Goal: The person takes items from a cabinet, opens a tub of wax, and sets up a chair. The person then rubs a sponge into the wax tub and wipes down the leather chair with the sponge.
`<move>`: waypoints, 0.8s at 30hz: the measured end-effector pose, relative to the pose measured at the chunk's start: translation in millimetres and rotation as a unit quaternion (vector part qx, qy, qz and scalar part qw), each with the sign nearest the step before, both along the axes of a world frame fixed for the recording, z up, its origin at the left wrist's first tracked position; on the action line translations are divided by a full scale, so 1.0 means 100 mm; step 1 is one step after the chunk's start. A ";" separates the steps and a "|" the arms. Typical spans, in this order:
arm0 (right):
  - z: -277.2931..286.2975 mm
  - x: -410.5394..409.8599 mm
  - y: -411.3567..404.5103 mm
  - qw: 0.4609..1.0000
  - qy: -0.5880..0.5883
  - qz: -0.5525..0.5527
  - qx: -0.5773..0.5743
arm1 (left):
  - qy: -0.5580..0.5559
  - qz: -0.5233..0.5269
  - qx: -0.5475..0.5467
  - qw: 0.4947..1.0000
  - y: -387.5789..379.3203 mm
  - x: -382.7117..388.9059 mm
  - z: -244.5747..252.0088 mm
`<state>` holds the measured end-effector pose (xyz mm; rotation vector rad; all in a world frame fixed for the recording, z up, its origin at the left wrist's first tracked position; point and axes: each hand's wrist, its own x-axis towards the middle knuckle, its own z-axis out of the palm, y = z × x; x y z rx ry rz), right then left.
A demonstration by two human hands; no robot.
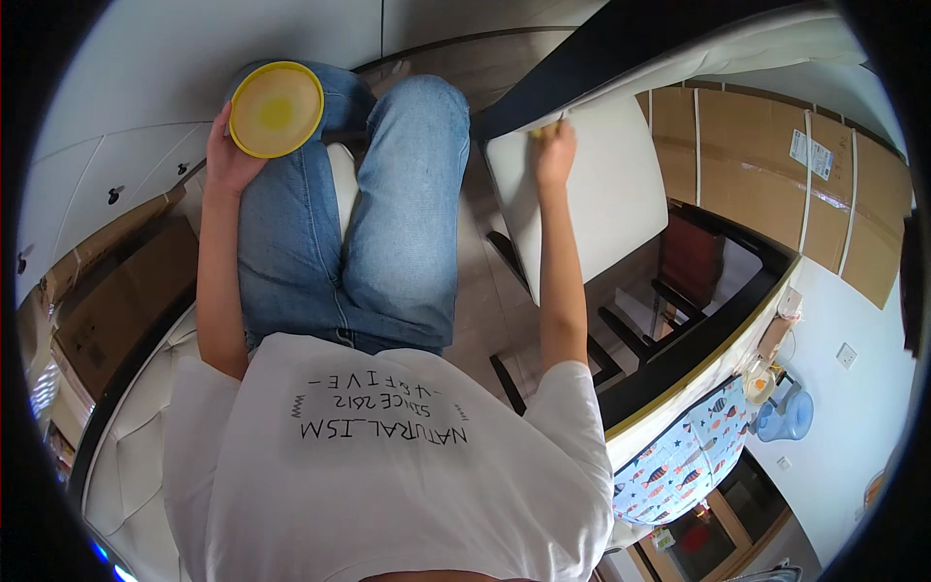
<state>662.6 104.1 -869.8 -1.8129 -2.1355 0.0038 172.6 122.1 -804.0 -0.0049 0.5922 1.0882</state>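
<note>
My left hand [234, 161] grips the rim of a round yellow-edged dish [276, 109], held above my left knee at the upper left. Inside the dish a brighter yellow patch shows at the middle. My right hand [556, 156] is closed around something small and yellowish, mostly hidden by the fingers, at the edge of a white padded chair seat [611, 189]. That hand is close to the pale upholstery [654, 69] with a black frame above the seat. What exactly the small item is, I cannot tell.
Large strapped cardboard boxes [771, 160] stand behind the chair at the right. A black-framed table [698, 349] with a fish-patterned cloth [684, 458] lies at the lower right. White drawers [116, 174] and more cardboard boxes [127, 305] are at the left. A blue water bottle [789, 417] stands beyond the table.
</note>
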 end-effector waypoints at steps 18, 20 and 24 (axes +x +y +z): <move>0.10 -0.43 -0.24 1.000 0.004 -0.029 0.008 | -0.006 -0.017 0.021 1.000 -0.02 -0.06 -0.04; 0.11 -0.39 -0.35 0.999 0.013 0.011 -0.032 | -0.006 -0.019 0.027 0.999 -0.02 -0.05 -0.02; 0.14 -0.35 -0.28 0.996 0.012 0.073 -0.048 | 0.021 -0.009 0.001 1.000 -0.05 -0.01 0.03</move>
